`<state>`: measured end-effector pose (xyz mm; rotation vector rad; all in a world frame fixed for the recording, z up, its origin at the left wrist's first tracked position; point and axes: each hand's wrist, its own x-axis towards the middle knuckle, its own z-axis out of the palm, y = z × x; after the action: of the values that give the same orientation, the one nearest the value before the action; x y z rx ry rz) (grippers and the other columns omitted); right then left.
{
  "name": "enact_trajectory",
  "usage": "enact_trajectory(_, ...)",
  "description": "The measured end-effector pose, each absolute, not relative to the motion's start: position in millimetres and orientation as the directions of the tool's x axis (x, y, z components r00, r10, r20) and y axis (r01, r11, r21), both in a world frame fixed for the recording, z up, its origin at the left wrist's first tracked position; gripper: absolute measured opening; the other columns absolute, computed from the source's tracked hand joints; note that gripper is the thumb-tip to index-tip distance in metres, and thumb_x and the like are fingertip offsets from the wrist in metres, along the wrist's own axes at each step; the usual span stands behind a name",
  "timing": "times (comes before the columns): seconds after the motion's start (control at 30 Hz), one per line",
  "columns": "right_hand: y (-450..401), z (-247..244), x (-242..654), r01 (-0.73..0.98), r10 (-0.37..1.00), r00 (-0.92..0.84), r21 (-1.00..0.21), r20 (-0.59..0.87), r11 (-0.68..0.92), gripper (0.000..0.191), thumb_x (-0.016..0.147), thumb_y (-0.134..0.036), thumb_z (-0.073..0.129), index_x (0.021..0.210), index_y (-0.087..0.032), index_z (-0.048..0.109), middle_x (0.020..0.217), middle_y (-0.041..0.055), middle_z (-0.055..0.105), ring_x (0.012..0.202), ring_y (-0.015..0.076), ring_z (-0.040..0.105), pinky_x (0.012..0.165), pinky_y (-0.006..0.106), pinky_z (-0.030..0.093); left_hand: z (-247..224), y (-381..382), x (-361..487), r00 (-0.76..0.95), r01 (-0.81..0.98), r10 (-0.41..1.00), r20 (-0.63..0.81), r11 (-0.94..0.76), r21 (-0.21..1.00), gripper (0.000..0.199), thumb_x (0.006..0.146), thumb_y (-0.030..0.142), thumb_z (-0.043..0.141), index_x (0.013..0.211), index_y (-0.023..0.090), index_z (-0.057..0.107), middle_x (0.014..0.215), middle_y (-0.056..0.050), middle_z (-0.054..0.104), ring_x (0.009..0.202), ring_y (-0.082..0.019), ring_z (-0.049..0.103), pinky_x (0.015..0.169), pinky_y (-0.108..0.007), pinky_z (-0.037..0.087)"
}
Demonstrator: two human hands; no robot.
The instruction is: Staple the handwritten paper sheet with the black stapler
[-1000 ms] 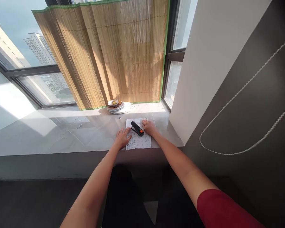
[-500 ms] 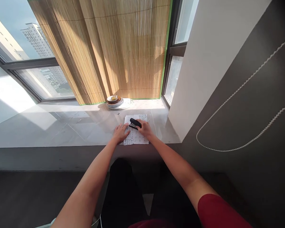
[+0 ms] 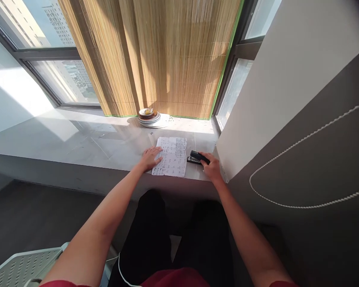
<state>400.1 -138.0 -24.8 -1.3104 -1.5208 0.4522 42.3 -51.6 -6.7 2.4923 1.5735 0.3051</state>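
Observation:
A sheet of white paper (image 3: 172, 157) covered in dark handwriting lies on the pale window ledge. My left hand (image 3: 150, 158) rests on its left edge, fingers spread and pointing right. To the right of the sheet, my right hand (image 3: 211, 165) is closed round the rear part of a black stapler (image 3: 197, 157). The stapler's front end points left, close to the paper's right edge, with its jaws apart.
A stack of plates (image 3: 149, 118) stands at the back of the ledge (image 3: 119, 135), below a bamboo blind (image 3: 173, 59). The wall (image 3: 272, 79) bounds the right side, with a hanging beaded cord (image 3: 275, 201). A pale green perforated chair (image 3: 26, 265) is at lower left.
My right hand has carried the stapler right, off the paper onto the ledge beside it. My left hand stays on the sheet's left side. The view has turned and shifted.

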Motion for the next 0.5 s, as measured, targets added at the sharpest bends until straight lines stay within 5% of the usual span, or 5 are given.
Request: enact_trajectory(0.5, -137.1, -14.8, 386.4, 0.604, 0.863, -0.140, -0.649, 0.485, 0.462, 0.047, 0.098, -0.022, 0.051, 0.142, -0.029, 0.065, 0.129, 0.0082, 0.068, 0.115, 0.0309, 0.059, 0.109, 0.053, 0.050, -2.7, -54.3, 43.5, 0.400, 0.869, 0.913, 0.077, -0.405, 0.284, 0.059, 0.098, 0.052, 0.053, 0.154, 0.032, 0.054, 0.168, -0.001, 0.045, 0.158, -0.031, 0.032, 0.131, -0.052, 0.020)
